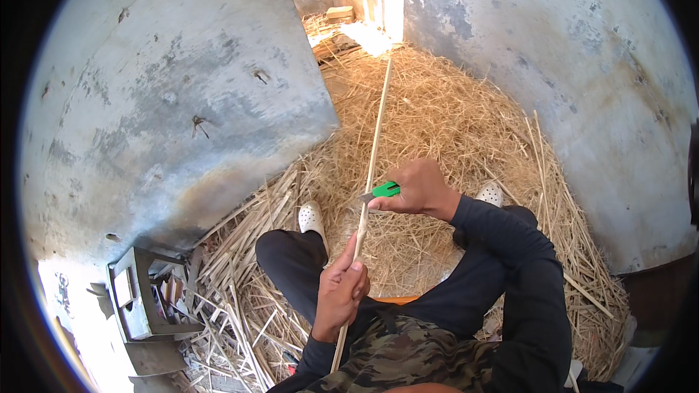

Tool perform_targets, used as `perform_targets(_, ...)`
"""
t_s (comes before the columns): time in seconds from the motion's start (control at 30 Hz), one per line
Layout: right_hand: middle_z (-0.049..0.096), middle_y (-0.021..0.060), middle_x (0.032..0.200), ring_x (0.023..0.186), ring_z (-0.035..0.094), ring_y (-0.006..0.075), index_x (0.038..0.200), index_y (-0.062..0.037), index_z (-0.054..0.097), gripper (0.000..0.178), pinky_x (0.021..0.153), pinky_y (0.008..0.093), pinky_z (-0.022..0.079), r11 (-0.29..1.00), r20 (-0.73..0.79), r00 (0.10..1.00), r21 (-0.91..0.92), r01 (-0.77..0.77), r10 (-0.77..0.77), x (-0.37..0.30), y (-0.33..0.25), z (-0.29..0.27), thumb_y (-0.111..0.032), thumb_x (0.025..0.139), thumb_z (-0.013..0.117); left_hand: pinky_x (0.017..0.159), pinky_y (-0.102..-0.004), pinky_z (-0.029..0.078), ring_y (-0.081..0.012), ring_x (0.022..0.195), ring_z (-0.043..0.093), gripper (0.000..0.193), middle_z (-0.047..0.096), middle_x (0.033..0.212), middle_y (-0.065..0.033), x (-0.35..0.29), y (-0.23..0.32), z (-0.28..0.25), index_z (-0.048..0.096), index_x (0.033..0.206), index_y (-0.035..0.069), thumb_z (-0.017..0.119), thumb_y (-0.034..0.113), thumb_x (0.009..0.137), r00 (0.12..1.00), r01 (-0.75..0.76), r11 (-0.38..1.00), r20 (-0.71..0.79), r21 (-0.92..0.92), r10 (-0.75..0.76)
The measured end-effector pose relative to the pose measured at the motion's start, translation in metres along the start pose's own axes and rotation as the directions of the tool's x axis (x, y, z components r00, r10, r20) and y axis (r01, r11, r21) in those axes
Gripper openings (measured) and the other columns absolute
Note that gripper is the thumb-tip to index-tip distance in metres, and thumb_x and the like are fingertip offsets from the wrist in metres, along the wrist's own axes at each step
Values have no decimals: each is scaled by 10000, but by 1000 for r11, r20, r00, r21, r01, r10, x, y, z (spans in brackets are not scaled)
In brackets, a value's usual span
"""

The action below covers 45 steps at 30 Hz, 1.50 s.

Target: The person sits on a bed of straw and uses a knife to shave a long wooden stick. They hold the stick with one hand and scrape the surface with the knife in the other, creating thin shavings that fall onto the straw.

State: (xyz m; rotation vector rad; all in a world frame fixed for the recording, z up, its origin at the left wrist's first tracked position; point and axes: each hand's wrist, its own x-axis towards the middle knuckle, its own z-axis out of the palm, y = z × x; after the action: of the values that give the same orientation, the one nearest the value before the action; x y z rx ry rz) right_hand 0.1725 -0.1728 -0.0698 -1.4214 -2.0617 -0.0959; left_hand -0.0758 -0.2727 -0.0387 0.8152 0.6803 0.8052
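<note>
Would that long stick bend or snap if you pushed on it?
The stick looks thin and very long, so it would probably flex. It stays straight while the left hand holds only one end, so it seems light and fairly stiff. The right hand holds a knife against it.

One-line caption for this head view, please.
Seated on straw, left hand grips a long thin stick while right hand presses a green-handled knife against it.

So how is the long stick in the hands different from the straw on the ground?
The long stick is one straight, smooth piece; the straw is many thin bits lying tangled in a heap. The stick is much longer and thicker than any single straw. The stick is held up off the ground by the left hand, with the right hand pressing a green-handled knife to it; the straw lies loose. Both are pale yellow-tan.
</note>
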Motion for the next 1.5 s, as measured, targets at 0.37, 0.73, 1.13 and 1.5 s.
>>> perform_targets(0.37, 414, 25, 417, 360, 438, 220, 470, -138, 445, 752, 387, 355, 335, 995, -106, 991, -58, 80, -86, 14, 19, -4, -855, 659, 568, 496, -196, 259, -31, 553, 301, 554, 352, 646, 70, 7, 6, 7, 242, 1515, 42, 473, 147, 1023, 1000, -27, 992, -7, 121, 28)
perform_targets(0.73, 377, -70, 401, 341, 350, 92, 474, -158, 478, 753, 323, 303, 265, 1000, -132, 991, -10, 9, -10, 10, 31, 2, -836, 797, 424, 494, -190, 284, -32, 547, 327, 554, 367, 645, 62, -14, 0, 7, 253, 1511, 40, 483, 136, 1016, 1000, 5, 993, -11, 121, -4)
perform_targets(1.13, 343, -61, 414, 341, 288, 87, 526, -165, 572, 702, 337, 274, 239, 968, -198, 970, -180, -176, 140, 28, 108, -17, -773, 852, 443, 554, -170, 289, -14, 615, 325, 517, 410, 727, 78, -25, -2, 16, 297, 1500, 44, 472, 133, 1022, 997, 37, 951, 46, 307, -54)
perform_targets(1.5, 294, -70, 455, 400, 267, 98, 467, -154, 412, 744, 392, 296, 174, 764, -227, 750, -39, -644, 621, 10, 187, -55, -775, 877, 370, 537, -201, 325, -40, 558, 346, 511, 378, 658, 58, -44, -18, -10, 311, 1498, 58, 473, 145, 1021, 981, 182, 982, 64, 42, -185)
